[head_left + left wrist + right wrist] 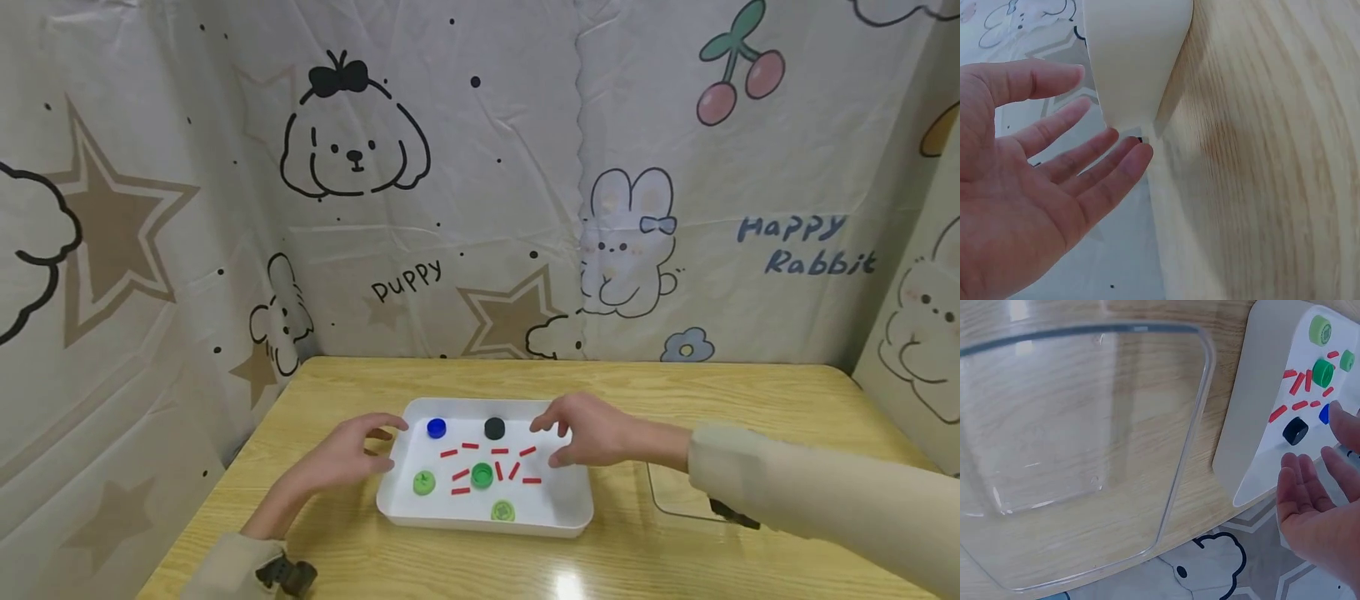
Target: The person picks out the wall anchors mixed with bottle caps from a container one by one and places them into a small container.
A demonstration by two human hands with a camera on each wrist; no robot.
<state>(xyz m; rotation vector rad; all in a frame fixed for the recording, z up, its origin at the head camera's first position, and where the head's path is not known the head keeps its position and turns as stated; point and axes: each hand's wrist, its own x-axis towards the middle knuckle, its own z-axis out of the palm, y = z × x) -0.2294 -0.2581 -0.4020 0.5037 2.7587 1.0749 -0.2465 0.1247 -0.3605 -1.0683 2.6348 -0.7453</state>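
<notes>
A white rectangular tray point(487, 523) lies on the wooden table with small items inside. Among them are a blue cap point(437, 428), a black cap point(494, 428), a green cap point(482, 476) and two light green caps, one point(423, 482) at the left and one point(502, 510) near the front wall. Several short red sticks point(532, 481) are scattered around the green cap. My left hand point(348, 450) is at the tray's left side, fingers loosely spread, holding nothing. Over the tray's right end, my right hand point(592, 429) has its thumb and fingers apart, also holding nothing.
To the right of the tray stands a clear plastic container point(1205, 381), its rim close to the tray's side wall. A printed curtain point(480, 167) hangs behind the table point(750, 400) and along its left and right sides.
</notes>
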